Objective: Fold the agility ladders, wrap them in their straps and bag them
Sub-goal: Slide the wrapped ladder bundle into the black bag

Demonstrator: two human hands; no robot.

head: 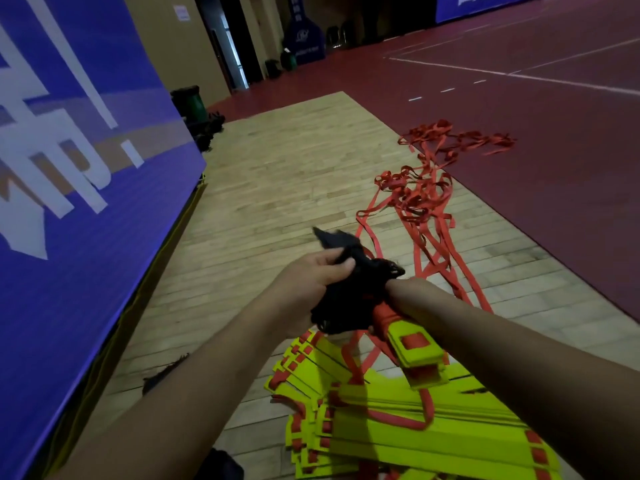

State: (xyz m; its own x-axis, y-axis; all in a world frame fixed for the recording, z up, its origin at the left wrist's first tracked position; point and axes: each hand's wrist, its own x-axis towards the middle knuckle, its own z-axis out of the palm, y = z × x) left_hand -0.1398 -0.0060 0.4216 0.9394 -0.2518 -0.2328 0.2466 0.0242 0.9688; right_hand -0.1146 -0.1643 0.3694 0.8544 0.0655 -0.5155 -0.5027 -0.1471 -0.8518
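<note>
Bag (pixel 349 289): black mesh, held above the floor.
Left hand (pixel 311 282): gripped the bag's edge.
Right hand: hidden inside the bag; its grip could not be told.
Ladder bundle (pixel 424 356): yellow, stuck out of the bag.
Floor (pixel 277 174): open boards ahead.

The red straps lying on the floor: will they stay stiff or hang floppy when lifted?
Probably floppy: the red straps lie in loose curls and loops. Likely light, being thin flat ribbon. They may snag, since the loops cross one another.
</note>
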